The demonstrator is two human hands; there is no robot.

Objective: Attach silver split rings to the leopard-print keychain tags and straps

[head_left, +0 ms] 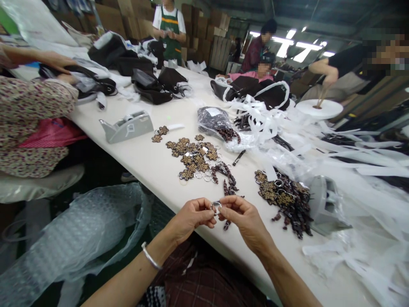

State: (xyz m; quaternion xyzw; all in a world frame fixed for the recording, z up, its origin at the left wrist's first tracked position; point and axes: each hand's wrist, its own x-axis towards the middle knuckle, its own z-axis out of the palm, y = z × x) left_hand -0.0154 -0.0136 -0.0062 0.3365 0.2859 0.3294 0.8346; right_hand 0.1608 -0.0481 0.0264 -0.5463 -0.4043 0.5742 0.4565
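Ring [216,207] between both hands [218,212]

At the lower centre of the frame I see the left hand [197,216] and right hand [244,217] pinching a thin silver metal ring [216,207]. Just beyond, brown-and-black flower-shaped pieces [194,160] lie on the white table [143,153], left of a dark beaded pile [295,209].

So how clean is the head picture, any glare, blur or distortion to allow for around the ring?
Head view: ceiling lights burn out white at upper right; white strips towards the right edge look stretched and smeared; the table runs at a slant; the ring between left hand and right hand reads clearly in outline, its fine detail too small to tell.
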